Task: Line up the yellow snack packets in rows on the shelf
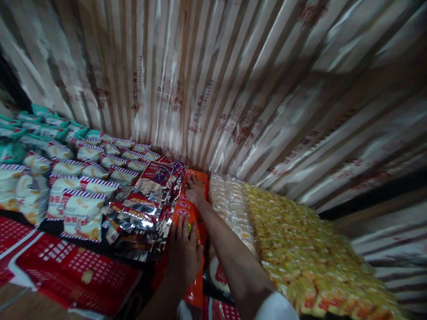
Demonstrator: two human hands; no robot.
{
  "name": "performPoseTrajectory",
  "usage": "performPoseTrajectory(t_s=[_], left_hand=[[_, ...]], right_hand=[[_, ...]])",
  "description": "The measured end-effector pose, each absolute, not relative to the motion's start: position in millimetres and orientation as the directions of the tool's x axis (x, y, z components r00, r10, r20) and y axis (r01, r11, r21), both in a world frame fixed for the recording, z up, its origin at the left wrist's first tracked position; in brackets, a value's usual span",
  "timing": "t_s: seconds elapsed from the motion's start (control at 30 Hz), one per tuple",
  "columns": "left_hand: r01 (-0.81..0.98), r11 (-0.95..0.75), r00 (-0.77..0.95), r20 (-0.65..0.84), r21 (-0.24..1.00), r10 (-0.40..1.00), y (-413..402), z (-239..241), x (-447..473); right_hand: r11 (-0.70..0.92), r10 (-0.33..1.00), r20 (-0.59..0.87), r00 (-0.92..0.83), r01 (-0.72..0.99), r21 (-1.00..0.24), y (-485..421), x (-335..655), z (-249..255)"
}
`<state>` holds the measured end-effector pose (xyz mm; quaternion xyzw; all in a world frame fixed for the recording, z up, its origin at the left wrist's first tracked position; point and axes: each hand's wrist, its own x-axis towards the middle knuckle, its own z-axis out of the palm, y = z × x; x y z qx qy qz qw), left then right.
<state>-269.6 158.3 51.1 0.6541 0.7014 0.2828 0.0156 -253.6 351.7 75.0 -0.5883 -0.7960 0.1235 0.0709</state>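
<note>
My left hand [184, 249] lies palm down with its fingers stretched out on the near part of a row of orange packets [187, 209]. Farther back on the same row, my right hand [195, 191] rests flat, fingers spread. Neither hand grips anything. Left of the orange row are stacked silver and dark red snack packets [147, 200], close beside it. To the right, clear-wrapped white packets [230, 204] stand in a row, partly behind my right forearm.
Several white snack bags [83, 213] and teal bags [50, 120] fill the left side. Yellow clear-wrapped packets [300, 240] cover the right. Red plastic baskets [76, 271] stand in front at lower left. A pleated printed sheet [200, 80] rises behind everything.
</note>
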Motion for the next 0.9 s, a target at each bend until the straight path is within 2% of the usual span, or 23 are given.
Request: performPoseTrajectory(t_s=[0.1, 0.33, 0.43, 0.57, 0.8, 0.9], left_hand=[[0.905, -0.029, -0.133, 0.348, 0.425, 0.928, 158, 52, -271], [0.898, -0.038, -0.138, 0.363, 0.438, 0.922, 159, 55, -270], [0.898, -0.040, -0.126, 0.345, 0.438, 0.930, 158, 56, -267], [0.881, -0.080, -0.063, 0.283, 0.466, 0.957, 155, 60, -259], [0.786, -0.144, -0.036, 0.277, 0.601, 0.960, 141, 65, -240], [0.754, -0.203, -0.015, 0.326, 0.624, 0.945, 122, 73, -246]], right_hand=[[0.316, 0.947, 0.037, -0.320, 0.899, -0.304, 348, -255, 78], [0.274, 0.961, 0.182, -0.206, 0.789, -0.550, 334, -262, 89], [0.260, 0.966, 0.180, -0.187, 0.723, -0.640, 327, -263, 92], [0.165, 0.986, 0.120, -0.113, 0.628, -0.761, 312, -258, 93], [0.095, 0.995, 0.085, -0.046, 0.629, -0.772, 269, -234, 102], [0.070, 0.996, 0.084, -0.008, 0.624, -0.778, 245, -218, 114]])
